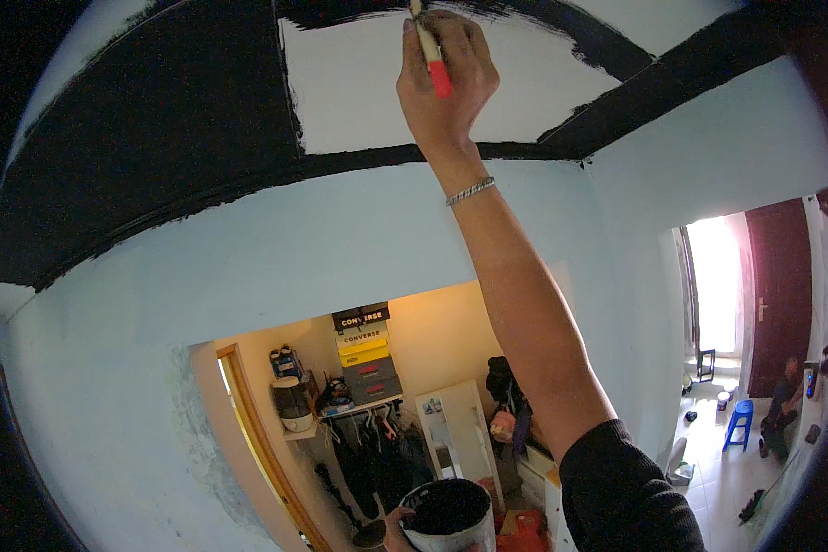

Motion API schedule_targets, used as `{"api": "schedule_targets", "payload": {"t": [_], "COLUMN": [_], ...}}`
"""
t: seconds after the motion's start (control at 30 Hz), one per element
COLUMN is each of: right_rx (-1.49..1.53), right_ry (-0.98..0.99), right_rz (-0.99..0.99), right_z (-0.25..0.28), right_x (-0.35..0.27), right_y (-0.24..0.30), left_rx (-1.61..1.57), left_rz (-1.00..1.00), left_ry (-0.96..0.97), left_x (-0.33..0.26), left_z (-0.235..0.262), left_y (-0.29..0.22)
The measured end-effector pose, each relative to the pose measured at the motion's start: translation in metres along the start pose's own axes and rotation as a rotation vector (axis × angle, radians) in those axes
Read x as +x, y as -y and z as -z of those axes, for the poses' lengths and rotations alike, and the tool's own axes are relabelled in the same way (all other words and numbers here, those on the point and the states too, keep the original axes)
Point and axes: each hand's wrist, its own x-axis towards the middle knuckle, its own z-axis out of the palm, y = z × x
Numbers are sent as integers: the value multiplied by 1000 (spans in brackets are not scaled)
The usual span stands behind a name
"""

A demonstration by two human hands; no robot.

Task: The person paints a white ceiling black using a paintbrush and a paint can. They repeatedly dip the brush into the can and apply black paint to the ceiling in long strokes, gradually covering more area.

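My right hand (451, 69) is raised to the ceiling with its fingers wrapped round a paintbrush. The brush's pale wooden handle ends in a red tip (440, 81); its bristles are out of sight at the top edge. Around the hand, the ceiling is partly coated in black paint (175, 101), with a white patch (350, 87) bordered by rough black strokes. Low in the picture, a pale bucket (451, 536) holds dark paint (446, 506). Part of my left hand (397, 529) grips the bucket's left side.
Light blue walls (340, 221) meet the black ceiling edge. Below, an opening shows stacked shoeboxes (363, 345), hanging dark clothes (368, 460) and a leaning mirror (451, 432). To the right, a doorway shows a blue stool (739, 423), a dark red door (777, 294) and a person (782, 409).
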Motion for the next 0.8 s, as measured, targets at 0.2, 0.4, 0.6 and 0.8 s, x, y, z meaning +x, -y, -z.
{"api": "schedule_targets", "payload": {"t": [0.2,0.4,0.6,0.8], "right_rx": [-244,110,424,67], "right_ry": [-154,72,392,334], "right_rz": [-130,54,88,64], "right_z": [16,-38,-6,61], "right_x": [15,-10,33,102], "right_y": [-4,49,8,-46], "left_rx": [-2,7,11,-25], "left_rz": [-8,-3,-6,-19], "left_ry": [25,15,13,29], "left_x": [6,10,15,21], "left_z": [-10,-16,-26,-39], "left_y": [-1,0,1,9]}}
